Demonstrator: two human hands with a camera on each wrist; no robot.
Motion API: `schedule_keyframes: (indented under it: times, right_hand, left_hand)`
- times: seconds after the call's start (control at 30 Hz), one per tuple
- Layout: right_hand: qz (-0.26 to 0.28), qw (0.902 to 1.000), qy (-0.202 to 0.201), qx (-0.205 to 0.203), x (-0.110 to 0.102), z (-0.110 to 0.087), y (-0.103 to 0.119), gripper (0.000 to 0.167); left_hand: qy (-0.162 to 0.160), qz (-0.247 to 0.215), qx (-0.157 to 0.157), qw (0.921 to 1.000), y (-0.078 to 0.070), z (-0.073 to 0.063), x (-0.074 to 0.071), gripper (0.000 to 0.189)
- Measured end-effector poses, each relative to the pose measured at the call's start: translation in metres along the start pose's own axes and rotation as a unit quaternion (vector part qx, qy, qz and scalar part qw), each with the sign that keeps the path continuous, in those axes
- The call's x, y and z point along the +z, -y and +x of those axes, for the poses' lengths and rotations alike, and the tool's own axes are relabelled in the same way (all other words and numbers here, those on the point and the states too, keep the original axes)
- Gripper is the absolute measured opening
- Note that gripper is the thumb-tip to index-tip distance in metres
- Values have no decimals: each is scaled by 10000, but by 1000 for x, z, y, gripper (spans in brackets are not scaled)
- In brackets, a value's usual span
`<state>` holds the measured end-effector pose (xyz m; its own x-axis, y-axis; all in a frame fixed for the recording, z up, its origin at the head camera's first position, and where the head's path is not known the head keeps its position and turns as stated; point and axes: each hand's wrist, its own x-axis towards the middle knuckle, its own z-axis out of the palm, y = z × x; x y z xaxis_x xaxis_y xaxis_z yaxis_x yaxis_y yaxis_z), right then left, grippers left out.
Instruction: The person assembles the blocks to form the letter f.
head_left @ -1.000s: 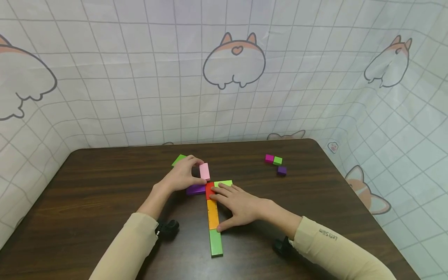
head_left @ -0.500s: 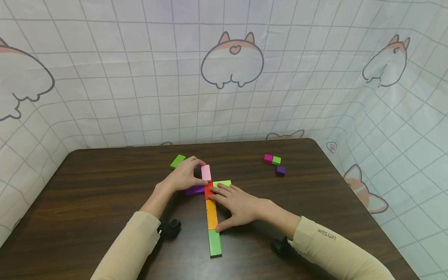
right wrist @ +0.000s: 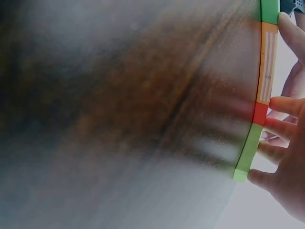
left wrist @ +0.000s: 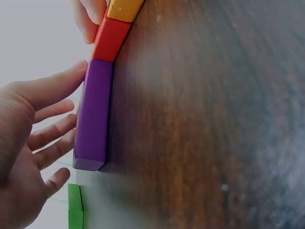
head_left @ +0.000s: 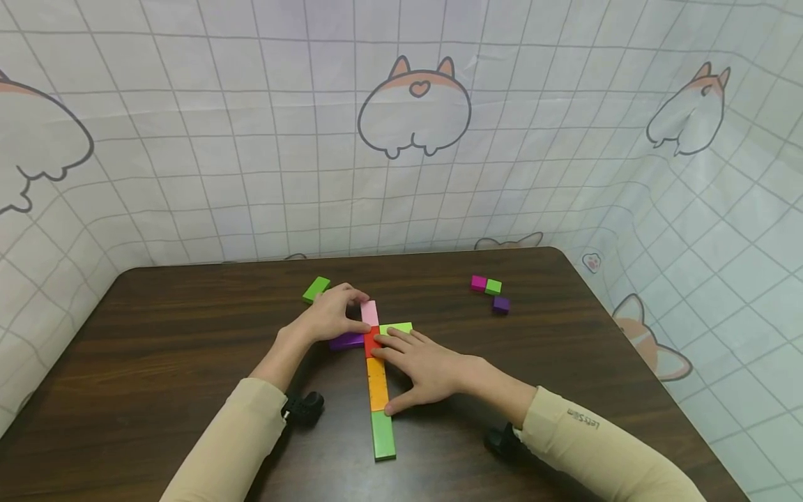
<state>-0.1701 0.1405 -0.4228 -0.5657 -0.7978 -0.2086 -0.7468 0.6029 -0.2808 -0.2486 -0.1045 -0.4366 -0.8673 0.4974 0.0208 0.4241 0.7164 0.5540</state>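
In the head view, my left hand [head_left: 331, 315] pinches a pink block [head_left: 370, 312] between thumb and fingers, at the far end of a red block [head_left: 372, 343]. A purple block [left wrist: 94, 114] joins the red one on its left, and a lime-green block [right wrist: 248, 151] on its right. Below the red lie an orange block [head_left: 377, 385] and a green block [head_left: 383, 436], end to end. My right hand [head_left: 428, 367] rests spread over this cross shape, fingertips on the red and lime-green blocks, thumb near the orange-green joint. The pink block is hidden in both wrist views.
A loose green block [head_left: 316, 289] lies beyond my left hand. Toward the back right are small magenta [head_left: 479, 283], green [head_left: 493, 286] and dark purple [head_left: 500, 305] blocks. The dark wooden table [head_left: 188, 335] meets a patterned cloth [head_left: 282, 174] behind.
My left hand has drawn the pink block toward me, up to the red block's far end. The right hand keeps its place on the blocks. The view has shifted slightly.
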Motion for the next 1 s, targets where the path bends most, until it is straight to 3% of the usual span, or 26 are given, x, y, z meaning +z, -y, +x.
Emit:
schedule_keyframes:
  times: [0.37,0.67,1.0]
  right_hand:
    - [57,10000,35,7,-1,0,1,99]
    - [24,10000,-5,44,-2,-1,2,98]
    - [53,10000,17,79,-2,-1,3,99]
  left_hand:
    - [29,-40,12,10000,4,-2,-1,50]
    - [-596,-443,51,9972,17,-9,-14,40]
    - [-920,-662,-37,9935,24,-15,-26,41]
